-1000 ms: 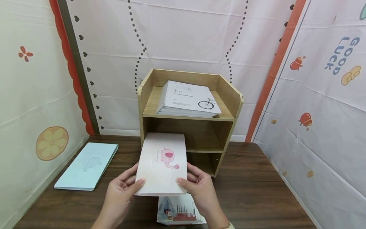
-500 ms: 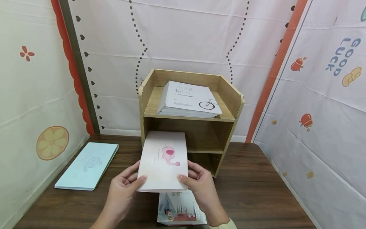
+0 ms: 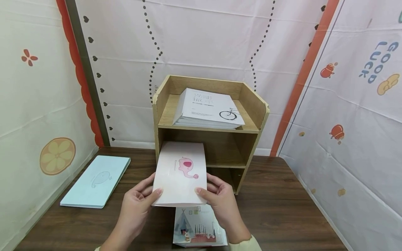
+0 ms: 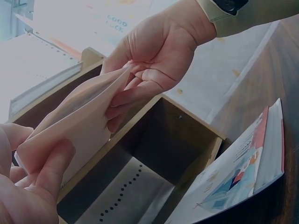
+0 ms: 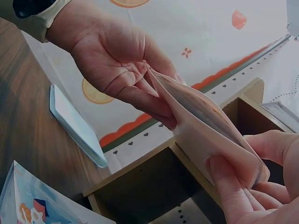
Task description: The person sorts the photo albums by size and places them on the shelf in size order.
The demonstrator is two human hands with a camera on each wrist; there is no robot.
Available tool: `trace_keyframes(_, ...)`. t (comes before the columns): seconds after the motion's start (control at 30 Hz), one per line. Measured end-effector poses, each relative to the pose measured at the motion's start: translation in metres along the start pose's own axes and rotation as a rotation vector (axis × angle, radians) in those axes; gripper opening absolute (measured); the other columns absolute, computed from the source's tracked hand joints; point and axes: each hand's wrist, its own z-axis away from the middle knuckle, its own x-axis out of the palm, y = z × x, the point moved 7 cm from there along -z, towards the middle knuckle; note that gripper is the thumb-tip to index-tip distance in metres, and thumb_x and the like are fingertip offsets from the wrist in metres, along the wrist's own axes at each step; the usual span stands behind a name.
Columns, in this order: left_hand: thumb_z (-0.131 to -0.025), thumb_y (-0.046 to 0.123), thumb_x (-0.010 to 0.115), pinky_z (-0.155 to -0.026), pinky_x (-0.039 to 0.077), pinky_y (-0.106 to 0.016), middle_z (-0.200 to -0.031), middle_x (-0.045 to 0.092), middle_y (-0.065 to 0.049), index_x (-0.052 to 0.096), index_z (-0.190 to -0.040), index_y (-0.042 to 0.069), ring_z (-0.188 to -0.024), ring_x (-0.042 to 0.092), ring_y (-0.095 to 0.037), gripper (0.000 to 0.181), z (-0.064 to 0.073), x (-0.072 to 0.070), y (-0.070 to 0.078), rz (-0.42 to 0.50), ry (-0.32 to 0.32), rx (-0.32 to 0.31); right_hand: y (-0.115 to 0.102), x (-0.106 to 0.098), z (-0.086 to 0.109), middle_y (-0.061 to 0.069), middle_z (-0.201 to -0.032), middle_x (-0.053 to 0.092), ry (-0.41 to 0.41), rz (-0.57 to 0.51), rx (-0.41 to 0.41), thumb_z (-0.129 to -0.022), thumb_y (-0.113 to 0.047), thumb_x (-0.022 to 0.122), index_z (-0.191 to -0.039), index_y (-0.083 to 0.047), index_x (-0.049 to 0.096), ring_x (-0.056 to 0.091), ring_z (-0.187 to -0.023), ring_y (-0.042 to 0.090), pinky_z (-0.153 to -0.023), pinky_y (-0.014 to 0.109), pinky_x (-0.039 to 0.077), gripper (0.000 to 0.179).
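A pale pink notebook (image 3: 180,174) with an elephant drawing is held level between both hands. My left hand (image 3: 136,204) pinches its near left corner, thumb on top and fingers beneath. On the near right corner, my right hand (image 3: 221,202) has the same grip. The notebook's far end is at the left part of the middle compartment of a wooden shelf (image 3: 205,130), and seems to reach inside. In the right wrist view the covers of the notebook (image 5: 201,126) bow apart at the near edge. Below the hands, an illustrated book (image 3: 199,228) lies on the table.
A light blue notebook (image 3: 97,183) with a whale drawing lies on the dark wooden table (image 3: 282,209) at the left. Thick white books (image 3: 208,108) are stacked on the shelf's top level. Printed cloth (image 3: 204,42) hangs behind and along both sides.
Both hands have moved the pink notebook slightly forward, toward the middle compartment. More of the illustrated book below shows now.
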Motion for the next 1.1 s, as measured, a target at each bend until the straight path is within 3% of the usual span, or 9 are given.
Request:
trace_keyframes(0.4,-0.096,0.001,0.069,-0.082,0.063,-0.03,-0.109,0.079,0.005,0.043,-0.152,-0.002,-0.095,0.076,-0.016,0.062,-0.008,0.001,-0.001,-0.001,-0.003,0.011,-0.001,-0.001,-0.005,0.025,-0.129,0.068,0.014,0.007,-0.012,-0.09,-0.009,0.078,-0.149,0.003,0.047,0.076,-0.097,0.024,-0.086,0.038,0.063,0.068)
trace_keyframes(1.1,-0.096,0.002,0.07,-0.081,0.064,-0.03,-0.109,0.079,0.007,0.046,-0.15,-0.002,-0.096,0.076,-0.016,0.06,-0.01,0.002,0.002,-0.012,0.007,0.012,0.0,0.0,-0.012,0.024,-0.128,0.069,0.016,-0.02,0.009,-0.091,-0.007,0.078,-0.149,0.001,0.049,0.076,-0.095,0.021,-0.084,0.035,0.064,0.065)
